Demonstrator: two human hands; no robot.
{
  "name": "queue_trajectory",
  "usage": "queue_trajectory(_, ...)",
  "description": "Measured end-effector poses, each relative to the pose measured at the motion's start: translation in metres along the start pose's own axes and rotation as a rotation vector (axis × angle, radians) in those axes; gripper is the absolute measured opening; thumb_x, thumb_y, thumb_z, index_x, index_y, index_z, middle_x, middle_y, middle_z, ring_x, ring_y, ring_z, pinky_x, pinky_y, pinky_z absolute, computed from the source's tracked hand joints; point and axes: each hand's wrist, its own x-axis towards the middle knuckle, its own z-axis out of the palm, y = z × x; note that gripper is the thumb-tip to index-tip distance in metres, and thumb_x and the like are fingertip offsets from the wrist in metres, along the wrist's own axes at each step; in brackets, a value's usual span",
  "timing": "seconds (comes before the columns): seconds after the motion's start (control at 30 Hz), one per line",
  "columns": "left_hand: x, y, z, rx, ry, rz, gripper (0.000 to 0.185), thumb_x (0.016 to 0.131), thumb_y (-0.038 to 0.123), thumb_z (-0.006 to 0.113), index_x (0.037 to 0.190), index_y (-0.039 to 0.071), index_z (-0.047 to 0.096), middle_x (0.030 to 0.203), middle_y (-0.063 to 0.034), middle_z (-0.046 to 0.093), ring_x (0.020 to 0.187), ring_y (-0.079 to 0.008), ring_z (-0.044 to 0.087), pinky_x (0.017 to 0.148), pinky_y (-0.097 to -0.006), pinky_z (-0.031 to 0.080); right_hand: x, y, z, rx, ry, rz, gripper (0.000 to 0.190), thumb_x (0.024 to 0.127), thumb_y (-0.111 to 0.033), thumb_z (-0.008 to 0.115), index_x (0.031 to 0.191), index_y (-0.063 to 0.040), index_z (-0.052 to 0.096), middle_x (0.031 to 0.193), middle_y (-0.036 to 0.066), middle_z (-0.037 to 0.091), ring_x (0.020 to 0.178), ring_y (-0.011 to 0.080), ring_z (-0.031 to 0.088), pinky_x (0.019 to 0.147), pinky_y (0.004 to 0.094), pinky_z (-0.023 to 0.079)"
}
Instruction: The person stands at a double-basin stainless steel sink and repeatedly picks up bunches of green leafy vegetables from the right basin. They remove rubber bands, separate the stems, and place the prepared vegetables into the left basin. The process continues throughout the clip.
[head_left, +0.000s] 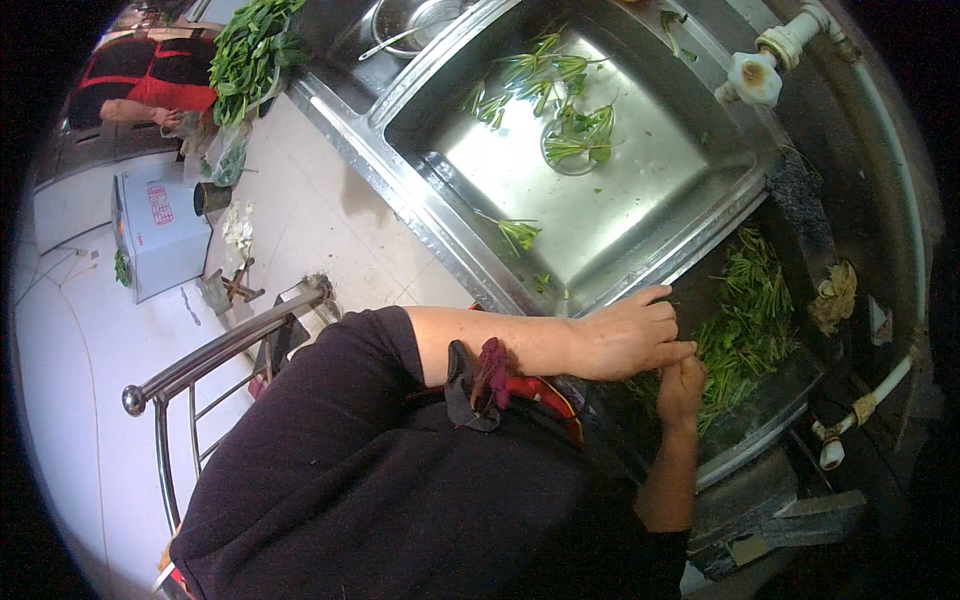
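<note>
My left hand (626, 339) reaches across from the left, palm down, past the corner of the steel sink basin (420, 217). Its fingers meet my right hand (681, 381), which comes up from below. Both hands are over the near end of a second, darker basin (757, 442), beside a heap of leafy greens (750, 322). Whether anything is pinched where the fingertips meet cannot be seen. In the brighter basin several bunches of long-stemmed greens (581, 142) float in water, and one small bunch (517, 231) lies nearer me.
White valves (754, 79) and a pipe run along the right. A metal bowl with a spoon (386, 43) stands beyond the basin. To the left are a steel railing (217, 352), a white box (165, 225), piled leafy vegetables (251, 56) and another person in red (172, 82).
</note>
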Motion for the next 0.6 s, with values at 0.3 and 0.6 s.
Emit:
queue_trajectory(0.3,-0.019,-0.036,-0.024,0.128,0.193,-0.060,0.005,0.059,0.012,0.055,0.060,0.008,0.052,0.064,-0.0056,0.048,0.070,-0.0227,0.048,0.071,-0.0362,0.039,0.009,-0.023,0.002,0.263,-0.070,0.007,0.035,0.092,-0.024,0.036,0.064,-0.003,0.042,0.059,0.005,0.045,0.050,0.0146,0.041,0.047,0.0305,0.032)
queue_trajectory(0.6,-0.072,-0.151,-0.081,0.491,0.295,-0.671,0.017,0.071,0.021,0.068,0.069,0.005,0.064,0.069,-0.0121,0.060,0.068,-0.0292,0.057,0.061,-0.0384,0.044,-0.011,0.081,-0.015,-0.245,0.433,0.240,0.026,0.091,-0.020,0.044,0.108,-0.002,0.053,0.110,0.016,0.053,0.092,0.0247,0.056,0.076,0.0387,0.047)
